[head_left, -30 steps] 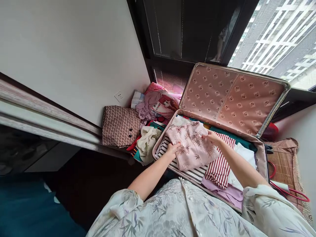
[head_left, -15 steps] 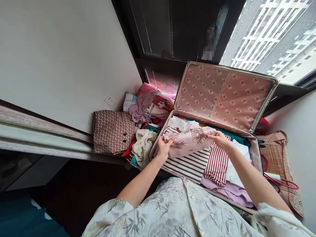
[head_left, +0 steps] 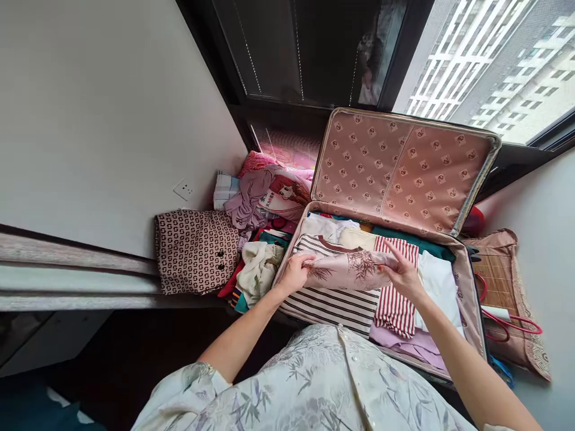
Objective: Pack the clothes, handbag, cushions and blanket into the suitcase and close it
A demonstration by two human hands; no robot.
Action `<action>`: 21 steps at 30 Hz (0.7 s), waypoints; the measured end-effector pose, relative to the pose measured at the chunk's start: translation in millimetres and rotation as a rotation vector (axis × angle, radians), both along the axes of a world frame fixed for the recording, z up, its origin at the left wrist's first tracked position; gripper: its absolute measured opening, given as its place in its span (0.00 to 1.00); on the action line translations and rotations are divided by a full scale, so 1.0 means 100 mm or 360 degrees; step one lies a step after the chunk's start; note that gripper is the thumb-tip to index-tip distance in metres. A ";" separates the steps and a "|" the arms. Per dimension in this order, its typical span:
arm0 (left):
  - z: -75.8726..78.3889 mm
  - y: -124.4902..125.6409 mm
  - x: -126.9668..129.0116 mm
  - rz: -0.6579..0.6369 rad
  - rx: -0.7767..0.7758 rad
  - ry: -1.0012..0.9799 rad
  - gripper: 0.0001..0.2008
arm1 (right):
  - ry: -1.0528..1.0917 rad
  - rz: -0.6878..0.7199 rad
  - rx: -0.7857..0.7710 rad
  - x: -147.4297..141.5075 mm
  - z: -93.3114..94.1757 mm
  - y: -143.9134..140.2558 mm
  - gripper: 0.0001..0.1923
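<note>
A pale pink garment with brown bamboo print (head_left: 339,272) is folded into a long flat strip above the open suitcase (head_left: 472,287). Its left end is pinched in my left hand (head_left: 293,275). My right hand (head_left: 405,276) grips the other end near the thumb, index finger pointing up. Beneath it lies a white top with black stripes (head_left: 332,310), partly covered. Under my right hand is a red-and-white striped garment (head_left: 394,314), with white clothing (head_left: 436,287) to its right and lilac cloth (head_left: 406,346) at the near edge.
Left of the suitcase sit a brown patterned bag (head_left: 195,251), a crumpled cream cloth (head_left: 260,269) and a pile of pink clothes (head_left: 251,194). The raised lid (head_left: 404,170) leans toward the window. A woven mat (head_left: 498,263) and a pink-red cord (head_left: 523,328) lie on the right.
The strip has become narrower and sits slightly lower. My right hand's index finger has lifted off the cloth. The view has shifted a little.
</note>
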State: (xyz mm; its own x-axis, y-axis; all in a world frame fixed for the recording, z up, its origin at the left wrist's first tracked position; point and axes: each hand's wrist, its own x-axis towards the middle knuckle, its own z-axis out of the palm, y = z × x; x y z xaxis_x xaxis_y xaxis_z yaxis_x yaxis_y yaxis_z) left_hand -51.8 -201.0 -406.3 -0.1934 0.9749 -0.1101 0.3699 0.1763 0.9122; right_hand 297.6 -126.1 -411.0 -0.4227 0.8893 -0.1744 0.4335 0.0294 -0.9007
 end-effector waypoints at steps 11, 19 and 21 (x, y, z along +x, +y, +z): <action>0.06 0.73 -0.40 -0.0238 0.0238 0.0655 0.05 | -0.0597 0.0007 0.0736 -0.10 0.03 0.38 0.10; -0.20 1.91 -0.34 -0.0186 -0.0087 0.0855 0.13 | -0.0961 -0.0448 0.0286 -0.70 -0.23 1.48 0.12; -0.31 2.01 -0.25 -0.0178 -0.0159 0.1066 0.19 | -0.1021 -0.0561 0.0286 -0.87 -0.36 1.52 0.18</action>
State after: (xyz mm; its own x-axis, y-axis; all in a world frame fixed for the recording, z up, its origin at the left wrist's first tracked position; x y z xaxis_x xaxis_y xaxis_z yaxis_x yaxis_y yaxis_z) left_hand -76.3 -0.2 -437.3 -0.1498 0.9844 -0.0920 0.8694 0.1755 0.4618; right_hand 210.7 25.5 -446.5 0.0276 0.9911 -0.1301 0.8824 -0.0854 -0.4628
